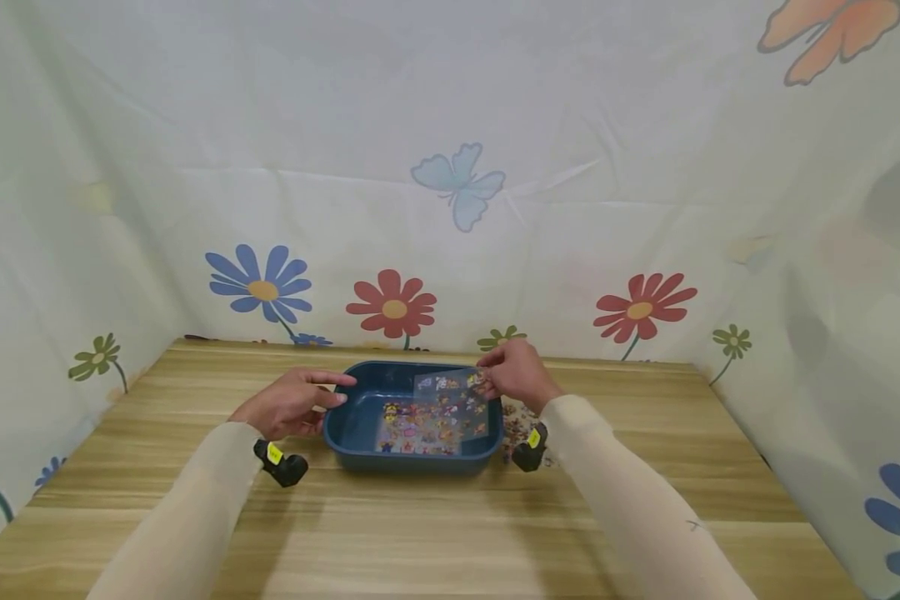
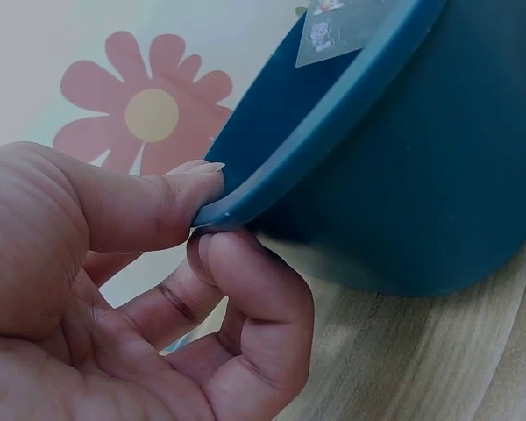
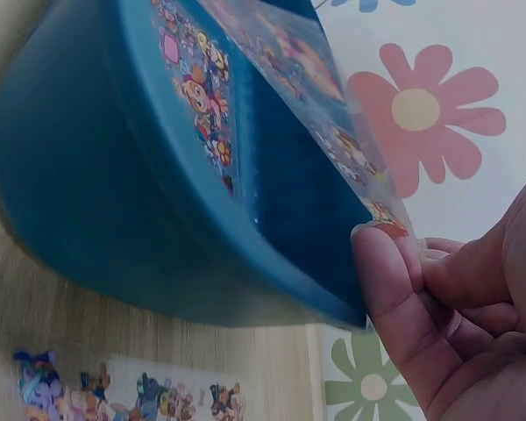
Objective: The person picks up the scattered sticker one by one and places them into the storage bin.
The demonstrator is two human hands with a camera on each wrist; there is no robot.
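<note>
A dark blue plastic basin point(image 1: 412, 462) stands on the wooden table. My left hand point(image 1: 288, 404) pinches its left rim, thumb inside and curled fingers under the lip, as the left wrist view shows. With thumb and fingers my right hand point(image 1: 521, 375) pinches the corner of a clear sticker sheet point(image 1: 461, 400) printed with small cartoon figures. That sheet slants over the right part of the basin. Under it, another sticker sheet point(image 1: 393, 425) lies inside the basin, partly covered by the upper one.
Beside the basin's right end, partly behind my right wrist, more cartoon stickers point(image 3: 149, 395) lie on the table point(image 1: 405, 533). A white curtain point(image 1: 330, 200) with flowers and butterflies hangs behind and at both sides.
</note>
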